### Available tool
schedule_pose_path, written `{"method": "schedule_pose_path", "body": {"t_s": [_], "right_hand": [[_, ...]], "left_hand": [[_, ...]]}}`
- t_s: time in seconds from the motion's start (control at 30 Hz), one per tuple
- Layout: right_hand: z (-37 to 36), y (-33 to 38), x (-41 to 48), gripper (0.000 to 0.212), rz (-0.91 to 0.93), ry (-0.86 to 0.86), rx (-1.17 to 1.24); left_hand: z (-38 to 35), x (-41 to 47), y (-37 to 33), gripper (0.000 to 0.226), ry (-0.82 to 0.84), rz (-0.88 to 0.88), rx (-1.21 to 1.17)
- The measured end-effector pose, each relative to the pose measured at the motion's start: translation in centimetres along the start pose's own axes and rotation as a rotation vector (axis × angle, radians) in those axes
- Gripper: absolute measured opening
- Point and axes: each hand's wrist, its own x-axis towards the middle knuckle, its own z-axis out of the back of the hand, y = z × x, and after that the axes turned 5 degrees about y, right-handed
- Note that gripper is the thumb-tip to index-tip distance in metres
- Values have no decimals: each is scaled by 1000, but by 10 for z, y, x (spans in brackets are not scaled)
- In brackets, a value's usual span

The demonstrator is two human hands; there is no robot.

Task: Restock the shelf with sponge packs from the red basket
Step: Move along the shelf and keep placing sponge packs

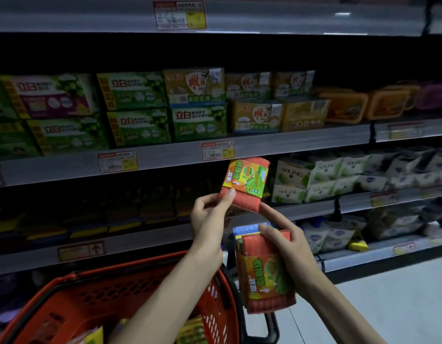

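Restocking under way, seen from the head camera. My left hand [210,219] pinches one pack [244,181] by its lower left corner, thumb on the front. It holds the pack tilted in front of the shelf [145,240], level with the dim sponge row [120,209]; the pack is in the air, not yet set down. My right hand [286,247] grips a stack [264,279] of further packs, fingers curled round its top. Its forefinger stretches up to the raised pack's lower edge; whether it touches I cannot tell. Basket [110,289] below left, near my left forearm, with a few packs [192,331] showing at the bottom. Judged progress: midway at best. The row looks partly filled, though too dark to count. One pack to place now, the stack next, then the basket's remainder.
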Motion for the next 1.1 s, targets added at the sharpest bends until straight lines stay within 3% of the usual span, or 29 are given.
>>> {"method": "schedule_pose_path", "body": {"t_s": [0.17, 0.4, 0.67, 0.97, 1.1], "right_hand": [[9, -3, 14, 56, -12, -39, 58], [26, -5, 29, 60, 14, -43, 58], [40, 2, 54, 58, 7, -6, 97], [48, -4, 80, 62, -74, 9, 156], [51, -6, 84, 42, -145, -2, 228]], "left_hand": [[-15, 2, 5, 36, -30, -53, 104], [-19, 4, 14, 22, 117, -104, 216], [-29, 8, 27, 42, 210, -39, 203], [-40, 26, 35, 58, 108, 21, 154], [-42, 37, 40, 66, 83, 22, 219]]}}
